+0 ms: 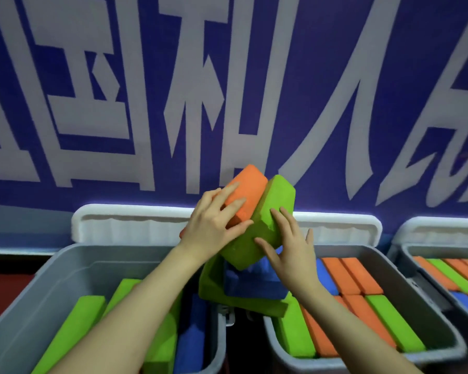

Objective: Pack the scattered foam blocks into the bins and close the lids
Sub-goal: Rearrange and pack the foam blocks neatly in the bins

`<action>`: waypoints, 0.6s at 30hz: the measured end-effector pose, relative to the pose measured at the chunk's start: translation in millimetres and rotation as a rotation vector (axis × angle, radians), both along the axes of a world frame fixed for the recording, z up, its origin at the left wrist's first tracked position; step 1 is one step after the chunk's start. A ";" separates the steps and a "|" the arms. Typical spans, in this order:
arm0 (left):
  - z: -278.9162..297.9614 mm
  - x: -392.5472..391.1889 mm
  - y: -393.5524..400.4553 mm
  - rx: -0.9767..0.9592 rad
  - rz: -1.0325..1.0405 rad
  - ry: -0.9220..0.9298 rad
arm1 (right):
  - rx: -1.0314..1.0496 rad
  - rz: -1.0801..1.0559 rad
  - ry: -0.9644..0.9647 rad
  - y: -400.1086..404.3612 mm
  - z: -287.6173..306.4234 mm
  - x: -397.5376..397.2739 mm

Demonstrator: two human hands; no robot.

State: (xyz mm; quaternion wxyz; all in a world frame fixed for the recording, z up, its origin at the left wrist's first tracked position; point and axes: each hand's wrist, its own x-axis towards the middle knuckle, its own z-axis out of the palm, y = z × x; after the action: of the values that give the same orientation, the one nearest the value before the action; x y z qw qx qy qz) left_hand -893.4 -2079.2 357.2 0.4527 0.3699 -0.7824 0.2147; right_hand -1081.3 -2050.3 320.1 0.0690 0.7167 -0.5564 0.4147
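Observation:
My left hand [214, 225] lies with spread fingers on a tilted orange foam block [247, 188]. My right hand [289, 252] presses flat against a green block [265, 211] leaning beside the orange one. Both blocks are held up between my hands above the gap between two grey bins. Under them sit a blue block [254, 282] and another green block [216, 290]. The left bin [38, 287] holds loose green and blue blocks. The middle bin [389, 268] is packed with orange, green and blue blocks in rows.
A third bin [405, 251] with packed blocks stands at the right edge. White lids [130, 225] stand open behind the bins, against a blue wall with large white characters. Red floor shows at the far left.

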 end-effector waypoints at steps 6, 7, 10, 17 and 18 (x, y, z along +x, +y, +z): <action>-1.2 -12.9 4.1 0.008 -0.045 -0.123 | 0.025 -0.138 0.242 3.3 4.8 -20.2; -0.9 -13.8 3.6 0.019 -0.051 -0.132 | 0.029 -0.137 0.248 4.1 4.1 -21.4; -2.1 -12.6 1.9 0.037 -0.073 -0.139 | 0.092 -0.089 0.215 7.5 1.3 -24.2; 2.9 -13.0 6.6 -0.060 -0.079 -0.156 | 0.076 -0.001 0.027 9.8 -10.1 -21.0; 7.2 -12.9 7.2 -0.090 -0.083 -0.158 | 0.090 0.014 -0.035 10.3 -12.3 -17.5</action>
State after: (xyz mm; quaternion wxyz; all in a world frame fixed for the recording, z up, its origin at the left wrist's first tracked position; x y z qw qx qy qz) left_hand -906.3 -2072.0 364.4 0.4143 0.2984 -0.8198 0.2592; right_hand -1098.8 -2040.0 307.9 0.0244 0.7156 -0.5706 0.4022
